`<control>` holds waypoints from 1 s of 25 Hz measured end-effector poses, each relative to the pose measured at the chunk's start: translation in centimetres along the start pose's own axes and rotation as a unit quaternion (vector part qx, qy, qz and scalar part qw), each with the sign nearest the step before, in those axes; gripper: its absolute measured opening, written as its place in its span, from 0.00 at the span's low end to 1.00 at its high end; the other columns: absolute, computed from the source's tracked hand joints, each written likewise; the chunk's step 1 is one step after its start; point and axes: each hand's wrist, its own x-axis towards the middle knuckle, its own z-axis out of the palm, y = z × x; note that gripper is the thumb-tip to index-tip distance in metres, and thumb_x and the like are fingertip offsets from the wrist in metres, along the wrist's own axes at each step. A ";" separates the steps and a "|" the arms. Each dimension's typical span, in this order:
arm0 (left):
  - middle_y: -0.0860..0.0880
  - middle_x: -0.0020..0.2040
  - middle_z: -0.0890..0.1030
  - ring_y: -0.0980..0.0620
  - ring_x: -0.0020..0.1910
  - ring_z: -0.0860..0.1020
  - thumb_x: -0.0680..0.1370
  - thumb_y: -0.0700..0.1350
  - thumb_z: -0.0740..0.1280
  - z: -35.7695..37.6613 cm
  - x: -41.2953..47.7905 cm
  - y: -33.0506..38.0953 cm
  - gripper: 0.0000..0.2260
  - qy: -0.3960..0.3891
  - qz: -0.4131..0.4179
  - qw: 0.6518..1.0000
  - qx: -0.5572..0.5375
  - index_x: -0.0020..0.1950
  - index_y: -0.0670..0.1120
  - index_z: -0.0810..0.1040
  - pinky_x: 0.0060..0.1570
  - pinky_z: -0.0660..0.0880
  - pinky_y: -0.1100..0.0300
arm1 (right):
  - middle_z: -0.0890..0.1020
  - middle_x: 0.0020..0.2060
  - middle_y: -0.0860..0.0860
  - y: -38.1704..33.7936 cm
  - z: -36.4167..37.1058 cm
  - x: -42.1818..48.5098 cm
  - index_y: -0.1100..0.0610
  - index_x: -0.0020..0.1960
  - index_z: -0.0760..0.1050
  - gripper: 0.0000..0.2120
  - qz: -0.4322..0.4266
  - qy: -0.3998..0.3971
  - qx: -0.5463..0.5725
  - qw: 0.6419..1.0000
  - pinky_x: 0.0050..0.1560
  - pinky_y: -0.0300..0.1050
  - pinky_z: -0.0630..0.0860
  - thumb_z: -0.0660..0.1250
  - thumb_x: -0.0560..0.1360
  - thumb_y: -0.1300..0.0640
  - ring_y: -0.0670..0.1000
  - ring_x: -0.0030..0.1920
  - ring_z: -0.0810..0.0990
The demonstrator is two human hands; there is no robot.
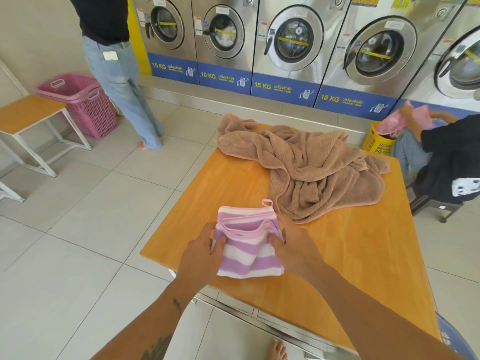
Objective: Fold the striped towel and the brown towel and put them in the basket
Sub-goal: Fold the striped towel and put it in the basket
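Striped towel (246,245), folded, purple-and-white.

At the top left of the frame a standing person (114,71) is cut off above the waist. At the right edge a seated person (452,162) is only partly in frame and hides part of the yellow basket (376,144). The pink basket (83,105), upper left, is blurred.

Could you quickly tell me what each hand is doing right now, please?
Left hand: closed on the left edge of the striped towel.
Right hand: closed on the same towel's right edge.
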 end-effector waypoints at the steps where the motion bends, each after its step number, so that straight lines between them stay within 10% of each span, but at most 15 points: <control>1: 0.49 0.33 0.80 0.49 0.34 0.79 0.82 0.54 0.59 0.3 0.9 0.4 0.13 0.010 -0.005 1.000 0.005 0.67 0.59 0.68 0.32 0.73 0.55 | 0.73 0.34 0.41 0.2 -0.1 1.1 0.36 0.72 0.61 0.26 -0.009 -0.003 -0.006 1.000 0.35 0.46 0.68 0.62 0.78 0.53 0.51 0.36 0.75; 5: 0.47 0.35 0.79 0.47 0.35 0.79 0.83 0.51 0.59 0.9 5.1 1.9 0.15 0.068 -0.049 0.996 0.023 0.69 0.56 0.67 0.34 0.75 0.52 | 0.81 0.50 0.48 1.4 0.0 6.1 0.42 0.71 0.61 0.22 -0.003 -0.009 -0.032 0.999 0.47 0.53 0.77 0.60 0.78 0.50 0.58 0.51 0.80; 8: 0.49 0.55 0.78 0.46 0.52 0.78 0.81 0.48 0.58 2.3 7.2 3.1 0.18 0.145 -0.002 0.983 0.109 0.71 0.52 0.68 0.48 0.77 0.48 | 0.79 0.56 0.51 2.8 0.5 9.1 0.42 0.71 0.61 0.22 0.015 -0.042 -0.039 0.998 0.53 0.55 0.76 0.60 0.79 0.51 0.59 0.57 0.78; 13: 0.45 0.74 0.66 0.43 0.72 0.64 0.76 0.57 0.47 6.1 6.7 0.3 0.27 0.014 -0.011 0.943 0.332 0.73 0.58 0.70 0.65 0.65 0.43 | 0.67 0.65 0.54 3.7 2.6 9.2 0.42 0.74 0.55 0.28 0.034 -0.025 -0.068 0.997 0.58 0.54 0.72 0.62 0.78 0.53 0.62 0.64 0.72; 17: 0.45 0.73 0.68 0.43 0.71 0.66 0.79 0.56 0.47 6.9 6.2 -0.5 0.26 0.008 -0.044 0.936 0.349 0.77 0.58 0.65 0.63 0.67 0.42 | 0.72 0.64 0.52 4.1 2.5 8.4 0.45 0.75 0.55 0.28 0.023 -0.014 0.008 1.000 0.53 0.54 0.75 0.61 0.78 0.58 0.59 0.61 0.76; 22: 0.46 0.67 0.74 0.44 0.65 0.71 0.81 0.40 0.56 4.6 6.1 0.6 0.29 -0.004 -0.063 0.975 0.215 0.81 0.52 0.54 0.61 0.70 0.52 | 0.78 0.37 0.49 4.4 1.2 5.9 0.51 0.71 0.63 0.23 0.121 -0.037 0.045 0.991 0.33 0.47 0.71 0.59 0.77 0.63 0.52 0.38 0.78; 25: 0.51 0.57 0.77 0.48 0.48 0.76 0.82 0.41 0.58 3.0 4.4 0.8 0.29 -0.007 -0.090 0.996 0.029 0.81 0.56 0.53 0.46 0.72 0.57 | 0.81 0.41 0.48 3.4 1.1 3.4 0.46 0.69 0.67 0.19 0.137 -0.031 0.122 0.982 0.44 0.49 0.76 0.57 0.80 0.58 0.49 0.42 0.80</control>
